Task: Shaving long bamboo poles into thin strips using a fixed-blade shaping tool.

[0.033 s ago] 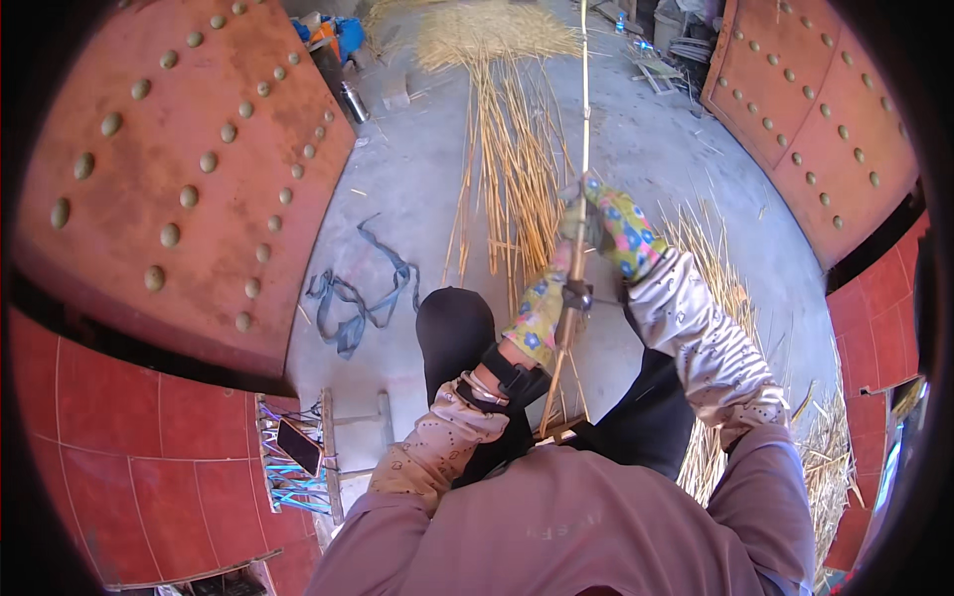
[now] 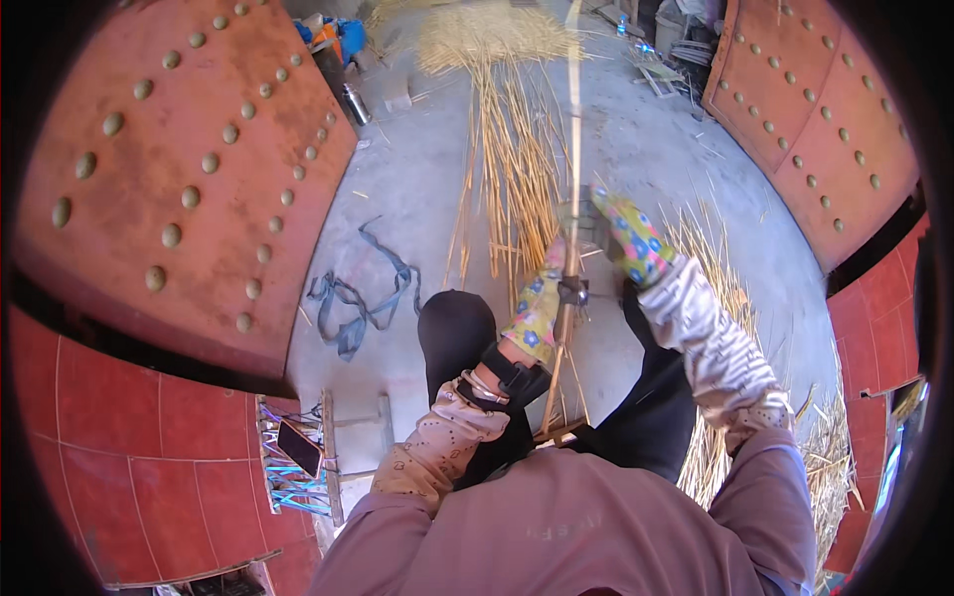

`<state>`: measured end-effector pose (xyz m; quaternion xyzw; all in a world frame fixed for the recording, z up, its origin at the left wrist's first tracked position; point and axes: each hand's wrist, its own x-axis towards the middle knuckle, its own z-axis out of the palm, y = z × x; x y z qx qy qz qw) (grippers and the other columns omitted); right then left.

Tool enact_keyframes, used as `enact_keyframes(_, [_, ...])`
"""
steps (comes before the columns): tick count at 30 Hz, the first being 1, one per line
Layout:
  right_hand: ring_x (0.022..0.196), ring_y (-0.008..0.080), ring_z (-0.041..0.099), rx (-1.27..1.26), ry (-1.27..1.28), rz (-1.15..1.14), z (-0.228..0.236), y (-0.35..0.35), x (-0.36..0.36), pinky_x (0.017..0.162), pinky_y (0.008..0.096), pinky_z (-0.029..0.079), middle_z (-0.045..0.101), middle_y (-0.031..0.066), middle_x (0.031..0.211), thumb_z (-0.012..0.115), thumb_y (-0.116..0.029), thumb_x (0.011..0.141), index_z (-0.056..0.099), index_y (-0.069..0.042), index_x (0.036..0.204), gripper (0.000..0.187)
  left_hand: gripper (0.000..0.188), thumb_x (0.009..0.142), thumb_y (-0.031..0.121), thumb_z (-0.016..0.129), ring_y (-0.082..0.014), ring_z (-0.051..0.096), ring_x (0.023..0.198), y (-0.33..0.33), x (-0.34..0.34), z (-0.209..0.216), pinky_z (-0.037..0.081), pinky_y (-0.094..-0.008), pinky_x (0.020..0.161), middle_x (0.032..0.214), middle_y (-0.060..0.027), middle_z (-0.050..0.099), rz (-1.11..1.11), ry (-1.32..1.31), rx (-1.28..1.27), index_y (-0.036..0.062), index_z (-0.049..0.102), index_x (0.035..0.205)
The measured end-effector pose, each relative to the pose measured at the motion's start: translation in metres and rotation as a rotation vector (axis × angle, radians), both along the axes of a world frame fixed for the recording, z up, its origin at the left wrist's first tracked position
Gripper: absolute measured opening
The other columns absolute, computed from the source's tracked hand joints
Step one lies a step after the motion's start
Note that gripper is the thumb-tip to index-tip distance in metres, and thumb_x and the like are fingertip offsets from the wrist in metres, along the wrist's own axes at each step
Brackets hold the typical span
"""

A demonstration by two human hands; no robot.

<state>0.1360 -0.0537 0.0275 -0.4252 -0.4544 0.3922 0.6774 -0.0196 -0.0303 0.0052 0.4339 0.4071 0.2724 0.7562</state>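
Observation:
A long pale reed stalk (image 2: pixel 575 119) stands upright before me, its top blurred. Its lower end meets a brown, stick-like tool (image 2: pixel 564 323) with a dark fitting (image 2: pixel 573 291) around it. My left hand (image 2: pixel 539 308), in a yellow flowered glove, is closed at the tool just above this fitting; its fingertips are partly hidden. Thin strips (image 2: pixel 579 382) show below the tool, between my knees. My right hand (image 2: pixel 633 238), in a matching glove, is just right of the stalk, its fingers blurred. Whether they touch the stalk I cannot tell.
Loose reeds (image 2: pixel 517 169) lie ahead, with more (image 2: pixel 711 258) on my right. A blue-grey strap (image 2: pixel 363 298) is on the floor at left. Studded reddish door panels (image 2: pixel 189 149) flank me. A phone (image 2: pixel 299 447) rests on a corded stool (image 2: pixel 328 467). A metal flask (image 2: pixel 356 104) stands beyond.
My right hand has shifted slightly right and down, away from the stalk. The stalk's upper part has swung a little left. My left hand stays nearly in place.

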Motion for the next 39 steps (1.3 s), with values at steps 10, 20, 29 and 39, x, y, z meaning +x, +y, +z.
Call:
enact_keyframes(10, [0.041, 0.0112, 0.049, -0.517, 0.382, -0.121, -0.073, -0.092, -0.063, 0.035, 0.0249, 0.037, 0.055, 0.0006, 0.058, 0.052, -0.029, 0.091, 0.06, -0.011, 0.09, 0.02, 0.042, 0.082, 0.052, 0.058, -0.008, 0.047, 0.054, 0.021, 0.06, -0.039, 0.037, -0.0242, 0.047, 0.062, 0.0019, 0.052, 0.251, -0.416, -0.197, 0.0115, 0.056, 0.072])
enact_keyframes(20, [0.042, 0.0089, 0.044, -0.766, 0.423, -0.058, -0.095, -0.295, -0.024, 0.036, 0.021, 0.033, 0.05, 0.004, 0.059, 0.058, -0.009, 0.082, 0.057, 0.002, 0.089, 0.013, 0.043, 0.081, 0.055, 0.057, -0.0088, 0.047, 0.05, 0.116, 0.063, -0.048, 0.035, -0.0234, 0.043, 0.06, 0.0016, 0.052, 0.315, -0.815, -0.336, 0.0138, 0.054, 0.07])
enact_keyframes(29, [0.042, 0.0047, 0.039, -0.72, 0.257, 0.104, -0.043, -0.181, -0.011, 0.039, 0.0186, 0.03, 0.046, -0.0041, 0.059, 0.047, -0.034, 0.093, 0.057, -0.006, 0.098, 0.03, 0.045, 0.08, 0.059, 0.055, -0.0096, 0.046, 0.051, 0.01, 0.097, -0.074, 0.034, -0.0229, 0.043, 0.059, 0.0034, 0.048, 0.335, -0.604, -0.431, 0.0147, 0.052, 0.07])
enact_keyframes(39, [0.045, 0.0049, 0.042, -0.703, 0.532, 0.261, -0.097, -0.277, -0.012, 0.037, 0.0186, 0.028, 0.055, 0.0017, 0.067, 0.061, -0.016, 0.083, 0.057, -0.001, 0.095, 0.02, 0.034, 0.09, 0.047, 0.047, -0.0114, 0.051, 0.059, 0.119, 0.053, -0.092, 0.04, -0.0246, 0.05, 0.069, 0.0028, 0.052, 0.294, -0.917, -0.307, 0.0147, 0.055, 0.085])
